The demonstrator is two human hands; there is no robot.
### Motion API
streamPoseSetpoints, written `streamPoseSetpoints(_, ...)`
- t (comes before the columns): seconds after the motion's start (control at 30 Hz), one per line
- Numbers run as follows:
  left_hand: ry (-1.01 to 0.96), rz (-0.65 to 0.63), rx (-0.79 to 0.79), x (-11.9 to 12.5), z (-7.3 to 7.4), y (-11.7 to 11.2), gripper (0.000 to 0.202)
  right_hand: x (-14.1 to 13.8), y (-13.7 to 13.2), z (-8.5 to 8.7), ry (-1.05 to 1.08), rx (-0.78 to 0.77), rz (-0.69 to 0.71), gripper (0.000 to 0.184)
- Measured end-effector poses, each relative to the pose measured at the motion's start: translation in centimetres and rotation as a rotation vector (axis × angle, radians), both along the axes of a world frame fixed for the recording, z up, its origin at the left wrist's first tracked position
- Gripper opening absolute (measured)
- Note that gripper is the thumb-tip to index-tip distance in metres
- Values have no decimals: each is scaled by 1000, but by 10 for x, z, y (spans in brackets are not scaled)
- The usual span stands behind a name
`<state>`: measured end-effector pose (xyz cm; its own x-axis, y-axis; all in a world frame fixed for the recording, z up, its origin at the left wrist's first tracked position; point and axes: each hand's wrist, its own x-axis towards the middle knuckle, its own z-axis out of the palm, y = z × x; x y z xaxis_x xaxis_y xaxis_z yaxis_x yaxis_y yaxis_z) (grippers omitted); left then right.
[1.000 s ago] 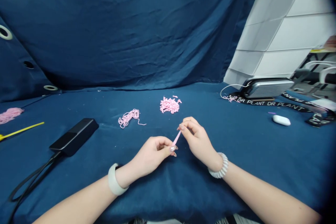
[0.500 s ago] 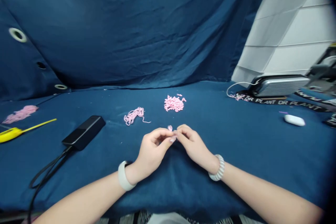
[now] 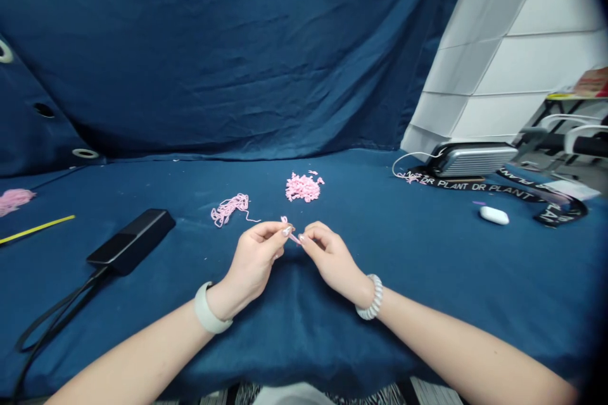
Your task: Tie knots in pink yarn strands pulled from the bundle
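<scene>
Between my two hands runs a short piece of pink yarn (image 3: pixel 294 238). My left hand (image 3: pixel 259 253) pinches one end, and a small loop sticks up above its fingertips. On the other end, my right hand (image 3: pixel 331 259) closes thumb and forefinger. A loose tangle of pink yarn (image 3: pixel 230 209) lies just beyond my left hand, with one strand trailing toward it. Farther back is a pile of small pink yarn pieces (image 3: pixel 303 188). Whether the held yarn is knotted, I cannot tell.
Left of my hands lies a black box-shaped device (image 3: pixel 133 240) with cables. A yellow stick (image 3: pixel 38 230) and a pink yarn bundle (image 3: pixel 16 199) are at the far left. To the right are a white case (image 3: pixel 494 215), a lettered black strap (image 3: pixel 456 185) and a silver ribbed device (image 3: pixel 477 159).
My fingertips have drawn slightly apart, so the pink yarn now shows stretched between them. The whole view has shifted toward the right.
</scene>
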<state>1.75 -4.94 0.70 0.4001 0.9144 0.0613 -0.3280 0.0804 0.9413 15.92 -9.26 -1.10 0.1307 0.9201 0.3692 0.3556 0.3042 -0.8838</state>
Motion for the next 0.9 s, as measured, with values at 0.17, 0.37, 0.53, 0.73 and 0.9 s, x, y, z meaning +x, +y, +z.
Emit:
streamPoseSetpoints(0.17,-82,-134,-125,-2,4,-2,12,0,-1,7,-7,79,-22,21)
streamPoseSetpoints(0.37,50,-317,-216,2,0,-8,19,4,-13,18,-145,301,-85,16)
streamPoseSetpoints(0.53,94,-389,-202,3,-7,-14,24,8,-17,21,-245,313,39,15)
streamPoseSetpoints(0.73,240,-397,-118,0,-12,-12,24,15,-13,26,-173,84,208,13)
streamPoseSetpoints(0.9,170,-403,-107,-2,-9,-11,21,16,-9,26,34,-135,158,16)
